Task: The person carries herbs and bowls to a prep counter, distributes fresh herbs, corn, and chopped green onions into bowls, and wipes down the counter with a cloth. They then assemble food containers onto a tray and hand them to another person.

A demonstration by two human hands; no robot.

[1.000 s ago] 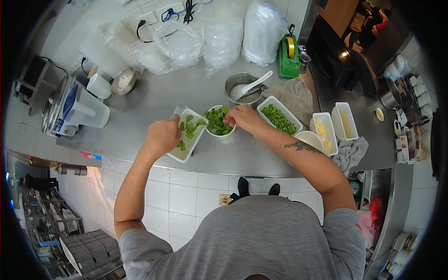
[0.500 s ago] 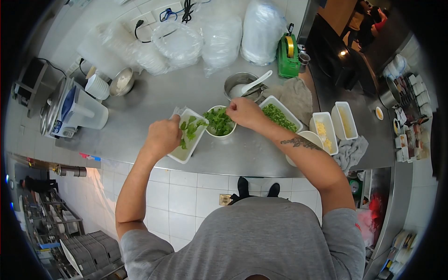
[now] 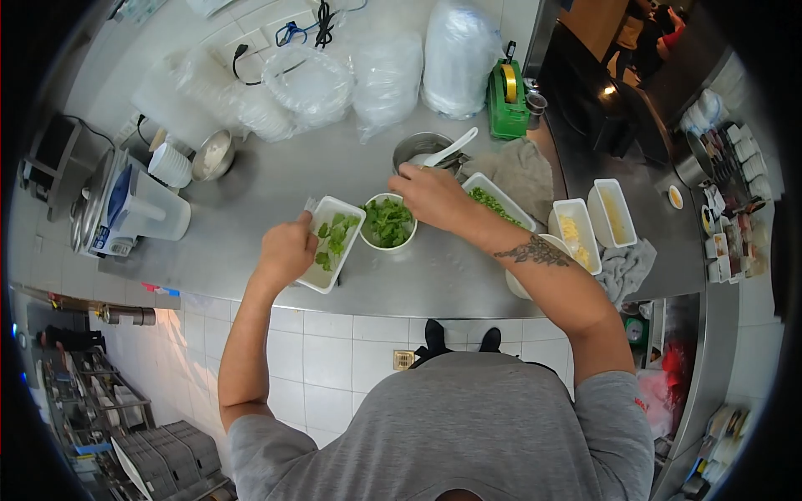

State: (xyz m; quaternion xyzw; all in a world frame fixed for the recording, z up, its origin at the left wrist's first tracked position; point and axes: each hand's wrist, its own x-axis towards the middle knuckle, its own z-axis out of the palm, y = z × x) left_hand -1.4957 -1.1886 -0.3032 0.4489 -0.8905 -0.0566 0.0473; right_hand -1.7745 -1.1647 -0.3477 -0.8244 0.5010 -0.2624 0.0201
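My left hand (image 3: 289,250) is closed on the left side of a white oblong tray (image 3: 322,285), its fingers partly hidden. Loose green leafy herbs (image 3: 336,236) lie inside the tray. Touching or almost touching its right side stands a round white bowl (image 3: 390,247) heaped with the same kind of leaves (image 3: 388,220). Over the bowl's upper right rim is my right hand (image 3: 428,197), fingers curled together; whatever they pinch, if anything, is too small to make out. Just beyond that hand sits a metal pot (image 3: 407,155) with a white spoon (image 3: 454,146) across it.
To the right are a tray of chopped greens (image 3: 499,205), a tray of yellow bits (image 3: 575,234), another white tub (image 3: 612,214) and grey cloths (image 3: 622,271). A green tape dispenser (image 3: 506,117) and bagged plastic containers (image 3: 388,88) line the back. At left stands a clear pitcher (image 3: 159,209).
Leaves that hung over the tray's right rim beside the bowl now lie inside the tray. My right hand has shifted slightly left and away from me. The view has moved a little.
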